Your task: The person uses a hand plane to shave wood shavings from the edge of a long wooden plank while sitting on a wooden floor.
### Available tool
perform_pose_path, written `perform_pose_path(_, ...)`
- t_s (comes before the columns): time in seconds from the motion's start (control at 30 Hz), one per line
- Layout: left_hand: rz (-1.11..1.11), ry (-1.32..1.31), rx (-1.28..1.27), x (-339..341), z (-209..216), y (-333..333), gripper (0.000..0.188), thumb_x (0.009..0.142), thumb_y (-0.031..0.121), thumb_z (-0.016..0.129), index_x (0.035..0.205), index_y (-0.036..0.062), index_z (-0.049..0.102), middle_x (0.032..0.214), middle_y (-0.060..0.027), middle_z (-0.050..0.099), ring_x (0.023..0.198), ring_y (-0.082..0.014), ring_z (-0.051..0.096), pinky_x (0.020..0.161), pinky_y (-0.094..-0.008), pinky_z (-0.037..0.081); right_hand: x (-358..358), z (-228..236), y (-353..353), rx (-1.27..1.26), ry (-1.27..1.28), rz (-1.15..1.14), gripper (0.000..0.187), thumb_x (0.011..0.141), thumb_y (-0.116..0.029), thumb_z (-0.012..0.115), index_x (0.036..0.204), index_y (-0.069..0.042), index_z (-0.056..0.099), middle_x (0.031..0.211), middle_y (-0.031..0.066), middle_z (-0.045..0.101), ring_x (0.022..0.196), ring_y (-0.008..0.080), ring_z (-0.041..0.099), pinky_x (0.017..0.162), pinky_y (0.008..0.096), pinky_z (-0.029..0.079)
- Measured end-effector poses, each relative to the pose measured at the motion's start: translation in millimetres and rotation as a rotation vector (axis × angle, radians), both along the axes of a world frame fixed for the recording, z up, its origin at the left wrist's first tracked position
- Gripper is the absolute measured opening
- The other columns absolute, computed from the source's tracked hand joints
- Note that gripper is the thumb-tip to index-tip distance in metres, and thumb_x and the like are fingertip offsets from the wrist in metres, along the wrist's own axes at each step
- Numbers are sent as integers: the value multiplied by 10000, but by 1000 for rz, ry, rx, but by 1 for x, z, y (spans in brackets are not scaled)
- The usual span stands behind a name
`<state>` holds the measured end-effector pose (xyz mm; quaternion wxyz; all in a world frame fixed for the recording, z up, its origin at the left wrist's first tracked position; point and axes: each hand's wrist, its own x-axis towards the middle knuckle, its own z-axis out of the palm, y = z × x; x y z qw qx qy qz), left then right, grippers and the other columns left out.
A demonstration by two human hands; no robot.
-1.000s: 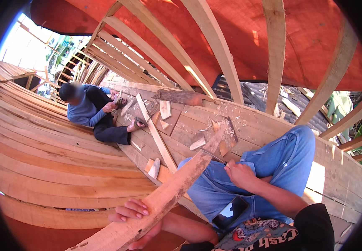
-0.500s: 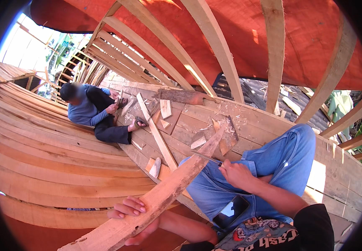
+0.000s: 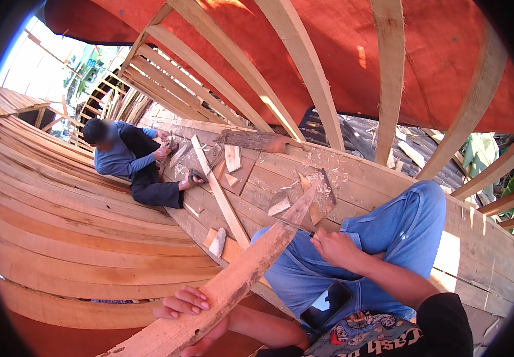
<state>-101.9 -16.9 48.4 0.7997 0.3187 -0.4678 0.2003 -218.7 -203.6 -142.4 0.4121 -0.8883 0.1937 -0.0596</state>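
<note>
My left hand (image 3: 186,301) wraps around the lower part of a long rough plank (image 3: 239,279) slanting across my lap. The plank's far end narrows and rises above the floor, and its near end runs out of the picture at the bottom. In my right hand (image 3: 335,246) is the dark handle of a knife (image 3: 294,224). The thin blade points left and lies against the plank's upper part, its tip hard to make out. A dark phone (image 3: 327,304) rests on my lap over blue jeans (image 3: 396,223).
Wood offcuts (image 3: 279,205) and shavings lie on the plank floor (image 3: 263,178). A long narrow strip (image 3: 218,190) lies beyond my plank. Another person (image 3: 117,157) sits at the far left, working with their hands. Curved ribs (image 3: 390,77) stand before a red tarp (image 3: 352,47).
The plank and my left hand have shifted slightly downward. The knife stays against the plank with my right hand nearly still. The view has tilted a little.
</note>
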Motion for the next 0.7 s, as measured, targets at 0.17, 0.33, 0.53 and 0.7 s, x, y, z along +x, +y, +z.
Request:
perform_pose_path(0.17,-5,0,20,3,0,1,642,777,632,583,912,51,345,669,-57,397,519,-156,422,550,-265,389,1,11,-5,-78,65,16,362,945,-325,460,919,34,498,660,241,622,637,423,633,576,512,510)
perform_pose_path(0.33,-22,-1,23,5,-5,1,643,779,633,578,916,46,352,672,-62,401,522,-161,427,554,-270,395,2,-22,-13,-85,70,-67,374,948,-331,453,923,38,510,662,238,623,650,425,636,574,511,510)
perform_pose_path(0.53,-12,-17,23,3,-1,5,647,782,630,578,922,39,353,677,-65,401,529,-166,430,551,-273,395,1,12,-4,-52,75,34,358,953,-317,443,930,32,515,669,235,625,643,427,632,582,510,507)
perform_pose_path(0.7,-70,-3,-18,9,0,1,641,782,627,580,913,44,349,676,-67,398,528,-164,427,548,-271,392,4,-6,-8,-83,60,-6,365,953,-329,443,923,26,522,662,233,624,638,419,634,567,503,507)
